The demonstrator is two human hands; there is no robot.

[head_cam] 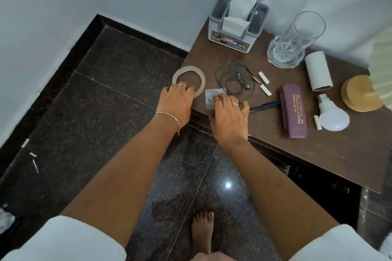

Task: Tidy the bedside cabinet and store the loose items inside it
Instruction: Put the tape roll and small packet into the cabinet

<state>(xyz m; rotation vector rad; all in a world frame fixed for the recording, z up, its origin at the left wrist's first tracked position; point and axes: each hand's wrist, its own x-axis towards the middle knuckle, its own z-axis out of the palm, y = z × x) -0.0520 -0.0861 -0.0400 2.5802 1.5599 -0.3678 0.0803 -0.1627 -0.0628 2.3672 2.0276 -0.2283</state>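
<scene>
On the bedside cabinet, well left of the maroon spectacle case, the left hand curls its fingers over the near rim of the tape roll, grasping it. Between roll and case, the right hand has bent fingertips on a small plastic packet; pinching or merely pressing, I cannot tell. The tangled earphones lie beyond the packet, left of the case.

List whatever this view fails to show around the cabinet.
All in the head view:
Packet: mostly covered by the right hand; contents and grip unclear.
Tape: left hand hides whether its fingers grip it.
Cabinet inside: too dark to see contents.
Lamp: cut off by the right edge.
</scene>
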